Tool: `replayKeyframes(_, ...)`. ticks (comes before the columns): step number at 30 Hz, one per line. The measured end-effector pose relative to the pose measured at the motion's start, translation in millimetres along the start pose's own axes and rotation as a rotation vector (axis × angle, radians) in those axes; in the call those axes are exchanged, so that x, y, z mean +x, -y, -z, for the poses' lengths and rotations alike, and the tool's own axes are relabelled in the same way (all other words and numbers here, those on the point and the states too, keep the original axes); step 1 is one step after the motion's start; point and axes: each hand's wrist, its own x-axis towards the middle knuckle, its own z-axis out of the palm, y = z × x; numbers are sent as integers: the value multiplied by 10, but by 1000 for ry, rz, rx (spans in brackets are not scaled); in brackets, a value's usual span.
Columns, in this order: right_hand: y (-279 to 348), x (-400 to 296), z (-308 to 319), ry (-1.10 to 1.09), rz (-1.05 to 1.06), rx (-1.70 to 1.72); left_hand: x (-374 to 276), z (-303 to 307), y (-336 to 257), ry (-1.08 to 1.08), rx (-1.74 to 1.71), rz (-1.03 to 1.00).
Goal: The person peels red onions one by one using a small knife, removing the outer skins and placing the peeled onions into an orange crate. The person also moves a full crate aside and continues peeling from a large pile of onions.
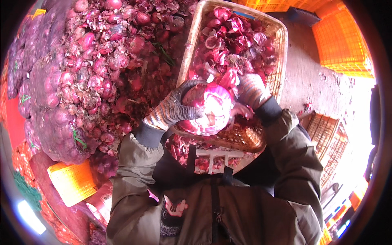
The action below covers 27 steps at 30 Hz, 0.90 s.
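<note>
My left hand (176, 107), in a striped knit glove, grips a large red onion (211, 108) from its left side, over the near part of a plastic crate (283, 46). The onion's smooth surface shines in strong light. On its right, my right hand (252, 90), gloved too, is partly turned away; its fingertips are hidden. Loose red onion skin (229, 78) stands by the onion's upper right, close to the right fingers, and whether they pinch it I cannot tell. Peeled skins (235, 27) fill the crate's far part.
A big heap of red onions (101, 67) lies to the left, beside full mesh sacks (61, 134). Orange crates (340, 39) stand at the upper right, a brown crate (324, 131) at the right. A yellow basket (72, 183) sits at the lower left.
</note>
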Motion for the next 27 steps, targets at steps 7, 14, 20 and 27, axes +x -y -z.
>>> replayKeyframes(7,-231,0,-174,-292,-220,790,71,215,-11,-123,-104,19)
replayKeyframes(14,472,-117,372,-14,-178,1799,88,193,107,-211,-72,-45)
replayKeyframes(20,376,-109,254,-109,-204,1759,52,157,11,-184,-195,-40)
replayKeyframes(27,187,103,142,-81,-96,132,-8,105,80,-100,-487,44)
